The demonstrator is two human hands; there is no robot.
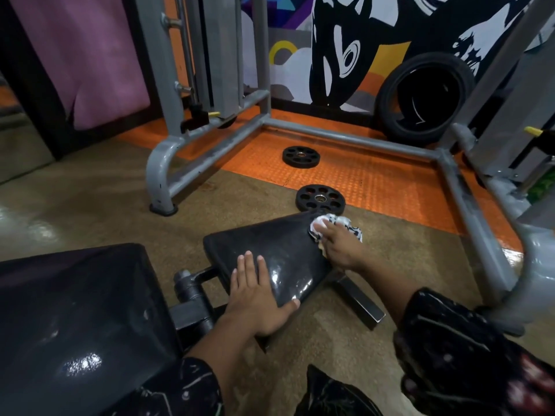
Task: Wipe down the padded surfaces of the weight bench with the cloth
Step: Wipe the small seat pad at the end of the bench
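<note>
The weight bench has two black padded parts: a small seat pad point(270, 244) in the middle and a large back pad point(78, 310) at lower left, joined by a black metal hinge point(192, 298). My right hand point(339, 247) presses a crumpled white, black-patterned cloth point(336, 225) against the far right corner of the seat pad, fingers curled over it. My left hand point(258, 295) lies flat on the near edge of the seat pad, fingers straight, thumb hooked round the pad's edge.
Two black weight plates point(320, 199) point(301, 157) lie on the floor just beyond the seat pad. A grey steel machine frame point(354, 139) surrounds orange matting. A tyre point(426, 99) leans on the painted wall. The bench's foot bar point(360, 301) sticks out at right.
</note>
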